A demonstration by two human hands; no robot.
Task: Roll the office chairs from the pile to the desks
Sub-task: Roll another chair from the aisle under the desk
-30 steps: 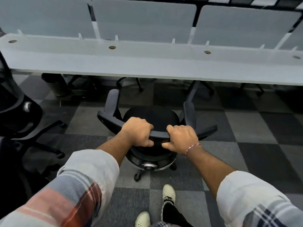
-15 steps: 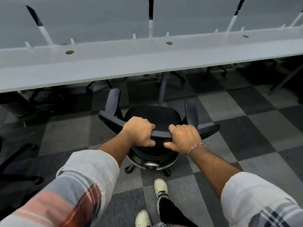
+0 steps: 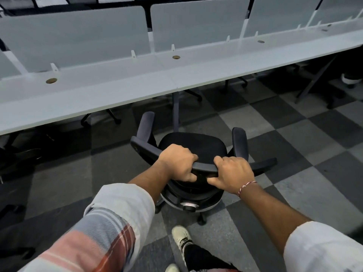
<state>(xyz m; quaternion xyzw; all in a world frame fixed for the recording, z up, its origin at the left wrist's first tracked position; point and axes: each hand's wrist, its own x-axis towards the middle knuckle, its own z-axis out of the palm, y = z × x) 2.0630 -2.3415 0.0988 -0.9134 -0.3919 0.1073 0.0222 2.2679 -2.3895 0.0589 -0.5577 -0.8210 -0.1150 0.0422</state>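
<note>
Carpet tiles (image 3: 294, 146) in a checker of dark and pale grey cover the floor from 9 o'clock round through 6 to 3. Along the top, from 10 to 1 o'clock, stand three frosted grey divider panels (image 3: 74, 40) side by side, held at the foot by small white brackets (image 3: 133, 54). Just before them lie round cable holes (image 3: 176, 57), one toward 10, one at 12 and one toward 2. At 6 o'clock a pale shoe (image 3: 181, 237) rests on the carpet, with a dark trouser leg (image 3: 196, 254) just behind it. Plaid sleeves fill the lower corners: the left sleeve (image 3: 102, 232) at 7, the right sleeve (image 3: 324, 248) at 5. Between 2 and 3 o'clock sits a rounded white-and-dark object (image 3: 351, 80), too dim to name.
</note>
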